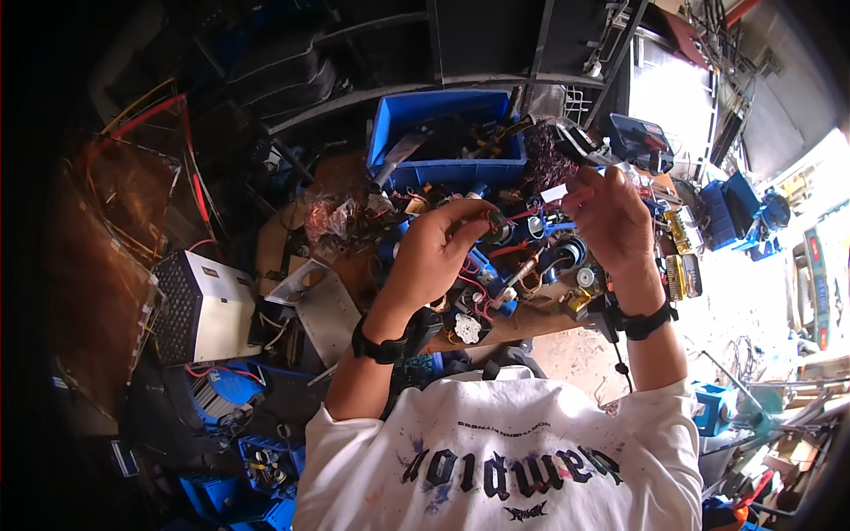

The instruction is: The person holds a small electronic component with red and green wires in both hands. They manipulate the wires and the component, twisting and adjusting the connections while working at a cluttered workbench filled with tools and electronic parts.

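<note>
Red wire [524, 214] runs in the air between the two hands, above a crowded wooden table [518, 329], in the head view. The left hand [436, 252] reaches up with the wrist slightly bent, and its thumb and forefinger pinch a small, round, green part [496, 218] at one end of the wire. The right hand [617, 221] is raised higher, its fingers curled tightly upon the wire's other end. Each wrist carries a black band [379, 347]. Near the table edge lies a white piece [467, 329], round and lobed; farther stands a rectangular bin [456, 172] of blue plastic.
</note>
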`<state>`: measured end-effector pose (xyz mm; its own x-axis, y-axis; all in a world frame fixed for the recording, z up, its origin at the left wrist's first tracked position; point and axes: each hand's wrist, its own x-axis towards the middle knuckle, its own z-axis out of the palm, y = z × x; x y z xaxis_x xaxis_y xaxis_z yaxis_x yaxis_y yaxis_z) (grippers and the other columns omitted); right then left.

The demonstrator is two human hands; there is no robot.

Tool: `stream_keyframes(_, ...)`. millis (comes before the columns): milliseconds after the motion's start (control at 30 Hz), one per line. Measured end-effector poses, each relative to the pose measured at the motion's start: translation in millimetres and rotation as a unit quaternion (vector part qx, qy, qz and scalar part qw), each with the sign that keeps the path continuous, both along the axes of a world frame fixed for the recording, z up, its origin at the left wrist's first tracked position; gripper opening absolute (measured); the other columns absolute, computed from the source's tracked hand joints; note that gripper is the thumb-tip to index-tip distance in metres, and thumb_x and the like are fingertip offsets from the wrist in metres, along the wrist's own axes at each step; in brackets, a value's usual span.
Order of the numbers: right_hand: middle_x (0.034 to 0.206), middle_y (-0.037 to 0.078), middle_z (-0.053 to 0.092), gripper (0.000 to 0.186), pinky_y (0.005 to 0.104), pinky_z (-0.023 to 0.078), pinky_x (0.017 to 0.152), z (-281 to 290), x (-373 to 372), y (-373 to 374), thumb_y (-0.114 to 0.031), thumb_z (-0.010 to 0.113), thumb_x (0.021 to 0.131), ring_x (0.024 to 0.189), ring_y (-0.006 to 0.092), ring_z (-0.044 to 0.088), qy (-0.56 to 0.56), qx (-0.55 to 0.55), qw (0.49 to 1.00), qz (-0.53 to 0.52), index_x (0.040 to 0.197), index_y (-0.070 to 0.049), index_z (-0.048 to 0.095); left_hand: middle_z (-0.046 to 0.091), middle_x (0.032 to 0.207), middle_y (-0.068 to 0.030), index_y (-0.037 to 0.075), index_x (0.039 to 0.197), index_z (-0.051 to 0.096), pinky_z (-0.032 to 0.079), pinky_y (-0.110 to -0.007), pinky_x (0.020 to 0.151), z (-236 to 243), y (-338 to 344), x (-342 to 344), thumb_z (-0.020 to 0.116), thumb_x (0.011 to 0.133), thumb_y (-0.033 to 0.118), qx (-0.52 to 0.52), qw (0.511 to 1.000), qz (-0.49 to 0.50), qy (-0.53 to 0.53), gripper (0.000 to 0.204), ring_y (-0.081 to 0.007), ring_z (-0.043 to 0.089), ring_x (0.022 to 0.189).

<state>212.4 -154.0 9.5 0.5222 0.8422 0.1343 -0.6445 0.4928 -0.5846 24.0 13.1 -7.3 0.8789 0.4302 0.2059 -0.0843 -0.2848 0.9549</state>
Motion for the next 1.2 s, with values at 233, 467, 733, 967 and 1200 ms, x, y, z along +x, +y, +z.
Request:
stream_keyframes(233, 0.070, 0.004, 0.057, 0.019, 0.0415, 0.050, 0.083, 13.1, 0.0, -6.1, -0.015, 0.065, 0.089, 0.068, 0.0185, 0.059, -0.363, -0.017, 0.929, 0.065, 0.074, -0.009, 0.053, 0.068, 0.098, -0.0029, 0.001, 0.113, 0.065, 0.049, -0.019, 0.065, 0.1, 5.2, 1.4, 0.058, 0.096, 0.011, 0.038, 0.998, -0.011, 0.054, 0.021, -0.0045, 0.060, 0.083)
stream_keyframes(467, 0.087, 0.008, 0.070, 0.014, 0.0279, 0.051, 0.067, 33.5, -1.4, -12.1, -0.011, 0.061, 0.093, 0.074, 0.0139, 0.066, -0.463, -0.234, 0.855, 0.032, 0.098, 0.000, 0.067, 0.068, 0.100, -0.0035, 0.001, 0.114, 0.064, 0.049, -0.019, 0.067, -18.0, 10.2, 3.3, 0.058, 0.095, 0.010, -0.008, 0.994, 0.040, 0.100, 0.022, -0.0066, 0.062, 0.085)
stream_keyframes(733, 0.060, -0.004, 0.038, 0.022, 0.0242, 0.043, 0.056, 11.5, 8.4, 0.3, -0.021, 0.050, 0.101, 0.056, 0.0052, 0.044, -0.293, -0.186, 0.936, 0.051, 0.092, -0.002, 0.058, 0.070, 0.091, -0.0039, 0.002, 0.113, 0.065, 0.045, -0.022, 0.060, -14.1, 6.8, -4.4, 0.058, 0.095, 0.008, 0.086, 0.995, 0.033, 0.040, 0.020, -0.0048, 0.057, 0.072)
stream_keyframes(967, 0.082, 0.005, 0.069, 0.018, 0.0286, 0.050, 0.068, 32.4, -12.8, 3.3, -0.018, 0.063, 0.091, 0.070, 0.0121, 0.062, -0.657, -0.287, 0.694, 0.070, 0.096, -0.002, 0.070, 0.070, 0.088, -0.0066, 0.002, 0.110, 0.066, 0.045, -0.024, 0.059, -18.5, 5.1, -4.0, 0.060, 0.093, 0.011, 0.153, 0.983, 0.081, 0.061, 0.020, -0.0075, 0.057, 0.066)
stream_keyframes(1200, 0.079, 0.001, 0.066, 0.019, 0.0205, 0.044, 0.057, 14.5, -14.6, 4.9, -0.016, 0.060, 0.095, 0.067, 0.0078, 0.055, -0.451, -0.261, 0.853, 0.025, 0.097, 0.001, 0.066, 0.071, 0.085, -0.0081, 0.002, 0.111, 0.065, 0.049, -0.026, 0.059, -14.2, -0.7, 2.5, 0.059, 0.093, 0.012, 0.139, 0.988, 0.061, 0.039, 0.021, -0.0086, 0.061, 0.065)
